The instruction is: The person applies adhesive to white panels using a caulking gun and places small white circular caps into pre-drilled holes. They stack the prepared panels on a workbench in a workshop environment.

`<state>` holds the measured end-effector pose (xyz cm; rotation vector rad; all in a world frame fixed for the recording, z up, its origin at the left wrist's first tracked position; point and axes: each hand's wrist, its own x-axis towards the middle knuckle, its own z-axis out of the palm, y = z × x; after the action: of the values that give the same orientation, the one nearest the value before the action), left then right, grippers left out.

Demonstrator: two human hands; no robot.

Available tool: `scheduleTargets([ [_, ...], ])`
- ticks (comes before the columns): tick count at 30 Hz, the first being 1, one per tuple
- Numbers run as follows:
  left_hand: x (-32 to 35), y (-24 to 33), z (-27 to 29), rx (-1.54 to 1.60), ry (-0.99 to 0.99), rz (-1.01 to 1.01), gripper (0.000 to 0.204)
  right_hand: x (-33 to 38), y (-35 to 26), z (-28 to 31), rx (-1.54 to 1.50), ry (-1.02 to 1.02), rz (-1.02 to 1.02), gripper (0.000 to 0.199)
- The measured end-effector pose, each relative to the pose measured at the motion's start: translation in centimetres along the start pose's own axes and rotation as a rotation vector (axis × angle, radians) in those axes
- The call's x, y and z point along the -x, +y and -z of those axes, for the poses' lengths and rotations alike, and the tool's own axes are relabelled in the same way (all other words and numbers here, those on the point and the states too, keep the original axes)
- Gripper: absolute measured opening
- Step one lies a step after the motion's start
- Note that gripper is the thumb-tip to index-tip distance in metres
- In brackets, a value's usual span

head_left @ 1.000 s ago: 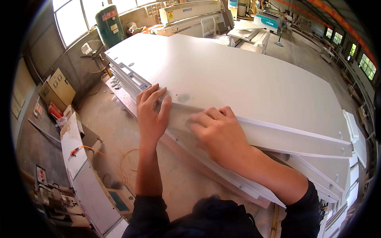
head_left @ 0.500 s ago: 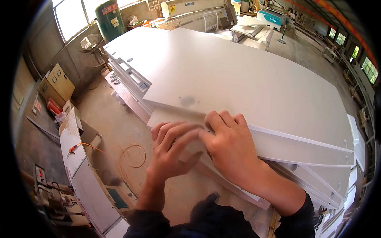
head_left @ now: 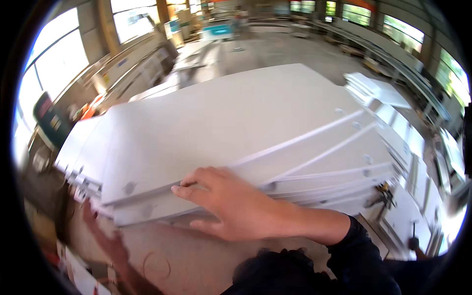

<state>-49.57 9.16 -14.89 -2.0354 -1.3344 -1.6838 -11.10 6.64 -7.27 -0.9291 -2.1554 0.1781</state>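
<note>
Resting hand: the right hand (head_left: 236,206) lies on the near edge of a stack of white panels (head_left: 236,128), palm down, fingers spread and pointing left along the edge.
Right hand state: fingers apart and flat against the boards, the index fingertip at the seam under the top panel (head_left: 211,123); it clamps nothing fully.
Left hand: the left hand (head_left: 105,241) is low at the stack's near-left corner, blurred and partly under the boards; whether it grips or only touches the underside, I cannot tell.
Stack position: the panels fill the middle of the view, piled flat and fanned so that several long edges show stepwise toward the right.
Top panel: large, white, plain, lying slightly askew over the ones below, with a small grey smudge near its near-left corner.
Lower panels: narrower white strips (head_left: 344,172) stick out at the right, with small round holes near their ends.
Floor: bare concrete floor (head_left: 187,260) shows below the stack's near edge.
Surroundings: a workshop hall with bright windows (head_left: 54,73) at left and more white boards (head_left: 373,88) stacked at right.
Sleeve: a dark sleeve (head_left: 354,250) covers the right forearm.
</note>
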Motion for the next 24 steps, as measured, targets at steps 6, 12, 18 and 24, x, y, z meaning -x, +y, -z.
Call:
scheduleTargets([
  [6,-5.7,-11.7,5.7,0.437,-0.535,1.019,0.054,9.8,10.6,15.1,0.622,0.382,-0.661,0.065],
  [12,-7.3,-11.9,0.3,0.539,-0.4,1.015,0.033,16.9,16.7,23.4,0.555,0.277,-1.126,0.076],
  [18,-6.3,-24.1,4.7,0.268,-0.57,0.168,0.048,15.2,16.2,23.6,0.198,0.177,-1.105,0.073],
  [24,-8.7,-16.8,3.7,-0.121,-0.269,0.159,0.065,14.1,16.9,23.2,-0.464,0.562,-1.232,0.056],
])
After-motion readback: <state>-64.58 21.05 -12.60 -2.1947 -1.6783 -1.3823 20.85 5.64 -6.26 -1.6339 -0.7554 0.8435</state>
